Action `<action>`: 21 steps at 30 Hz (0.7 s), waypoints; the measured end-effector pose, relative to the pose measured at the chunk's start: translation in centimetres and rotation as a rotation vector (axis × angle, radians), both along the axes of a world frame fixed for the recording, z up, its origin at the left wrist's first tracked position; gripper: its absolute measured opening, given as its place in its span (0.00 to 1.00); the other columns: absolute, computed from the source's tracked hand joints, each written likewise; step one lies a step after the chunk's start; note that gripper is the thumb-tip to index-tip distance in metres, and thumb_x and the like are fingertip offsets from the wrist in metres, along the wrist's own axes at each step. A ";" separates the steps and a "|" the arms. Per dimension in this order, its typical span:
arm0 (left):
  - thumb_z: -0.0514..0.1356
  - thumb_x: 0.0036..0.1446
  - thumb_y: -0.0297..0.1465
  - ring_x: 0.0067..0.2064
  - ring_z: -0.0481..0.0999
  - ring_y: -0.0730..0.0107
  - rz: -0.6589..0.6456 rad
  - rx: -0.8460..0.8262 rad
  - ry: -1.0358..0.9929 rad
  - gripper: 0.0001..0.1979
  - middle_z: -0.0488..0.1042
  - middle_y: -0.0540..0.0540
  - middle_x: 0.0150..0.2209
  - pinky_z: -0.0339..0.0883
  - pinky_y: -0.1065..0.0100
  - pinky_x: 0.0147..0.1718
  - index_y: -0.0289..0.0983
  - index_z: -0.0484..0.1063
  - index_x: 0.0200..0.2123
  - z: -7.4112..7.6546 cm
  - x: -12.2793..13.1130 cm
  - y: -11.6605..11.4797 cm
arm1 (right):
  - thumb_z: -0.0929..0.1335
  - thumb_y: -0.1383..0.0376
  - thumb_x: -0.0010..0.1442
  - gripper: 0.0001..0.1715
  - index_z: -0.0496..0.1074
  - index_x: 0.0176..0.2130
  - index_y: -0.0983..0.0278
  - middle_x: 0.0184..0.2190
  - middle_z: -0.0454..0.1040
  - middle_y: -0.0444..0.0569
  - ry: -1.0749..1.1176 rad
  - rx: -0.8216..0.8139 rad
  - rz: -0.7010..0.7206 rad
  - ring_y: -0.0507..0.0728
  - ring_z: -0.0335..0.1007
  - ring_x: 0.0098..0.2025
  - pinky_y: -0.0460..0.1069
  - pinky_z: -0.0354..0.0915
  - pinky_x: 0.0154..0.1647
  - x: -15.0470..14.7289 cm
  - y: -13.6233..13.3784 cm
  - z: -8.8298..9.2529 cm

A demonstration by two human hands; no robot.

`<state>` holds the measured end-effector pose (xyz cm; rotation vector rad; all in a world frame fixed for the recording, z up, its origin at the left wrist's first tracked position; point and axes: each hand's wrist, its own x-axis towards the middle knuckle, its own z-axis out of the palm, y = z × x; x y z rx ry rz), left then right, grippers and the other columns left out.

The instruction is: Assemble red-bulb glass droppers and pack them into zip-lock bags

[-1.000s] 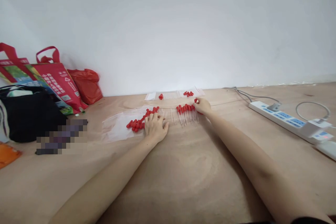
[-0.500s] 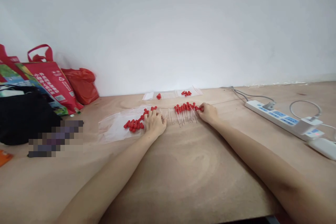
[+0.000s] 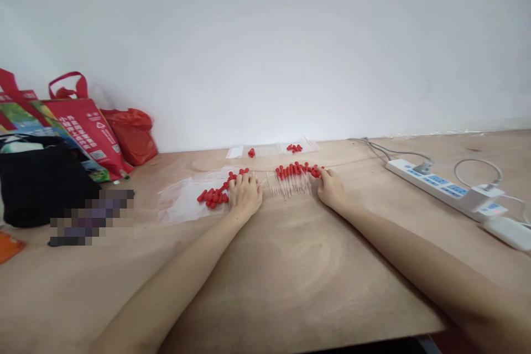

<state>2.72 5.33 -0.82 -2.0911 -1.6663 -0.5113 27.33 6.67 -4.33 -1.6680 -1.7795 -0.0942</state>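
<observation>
My left hand (image 3: 245, 194) lies palm down with its fingers spread over the right end of a clear plastic bag (image 3: 178, 202) and touches red rubber bulbs (image 3: 213, 197) heaped there. Under and beside its fingers, thin glass tubes are partly hidden. Between the hands, several glass droppers (image 3: 292, 181) with red bulbs on their far ends lie side by side, tips toward me. At the right end of this row, my right hand (image 3: 331, 189) has its thumb and fingers closed at a small cluster of red rubber bulbs, pinching one.
Against the wall lies a flat clear bag (image 3: 267, 150) with red bulbs and glass tubes. A white power strip (image 3: 443, 187) with plugs and cables stands on the right. At left are a black bag (image 3: 45, 182), a red shopping bag (image 3: 89, 127) and a red plastic bag (image 3: 130, 135).
My right hand has shifted slightly right and nearer to me, so more red bulbs show at its fingertips. My left hand stays in place. The view has turned a little.
</observation>
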 end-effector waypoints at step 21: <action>0.46 0.57 0.30 0.31 0.67 0.66 -0.363 -0.100 -0.354 0.07 0.67 0.47 0.27 0.61 0.66 0.30 0.36 0.62 0.30 -0.5 -1.5 -3.2 | 0.64 0.68 0.49 0.03 0.61 0.26 0.64 0.26 0.62 0.45 0.443 0.143 0.547 0.50 0.60 0.28 0.46 0.61 0.27 -2.5 -4.2 1.1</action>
